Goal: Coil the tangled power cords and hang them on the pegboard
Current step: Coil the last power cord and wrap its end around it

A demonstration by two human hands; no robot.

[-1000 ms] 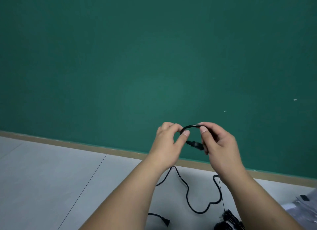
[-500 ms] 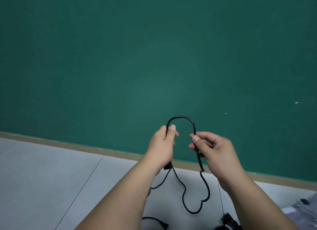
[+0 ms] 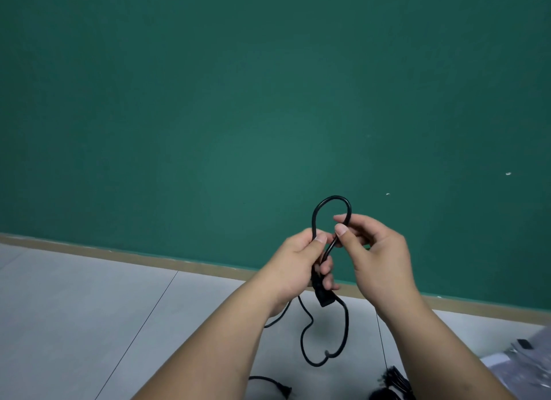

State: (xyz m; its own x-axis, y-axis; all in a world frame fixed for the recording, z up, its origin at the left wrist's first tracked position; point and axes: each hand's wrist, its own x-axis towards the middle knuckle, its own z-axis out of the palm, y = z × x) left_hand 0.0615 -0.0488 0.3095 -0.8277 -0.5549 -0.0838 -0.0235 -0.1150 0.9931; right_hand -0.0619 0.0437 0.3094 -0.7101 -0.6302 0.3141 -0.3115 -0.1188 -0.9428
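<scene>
A black power cord [image 3: 313,217] is held up before the green wall [image 3: 238,101], above the grey tiled floor [image 3: 89,310]. It is gripped in the left hand [image 3: 298,265], with its connector [image 3: 323,298] protruding just below the fist. A loop stands above both hands, and its right leg is pinched by the right hand [image 3: 378,259]. The slack hangs towards the floor, near a tangle of cords [image 3: 390,384].

No readable text, labels, brands or numbers anywhere — nothing legible in view.

Green wall [image 3: 208,101], tan baseboard [image 3: 119,252], grey tiled floor [image 3: 74,325].
</scene>
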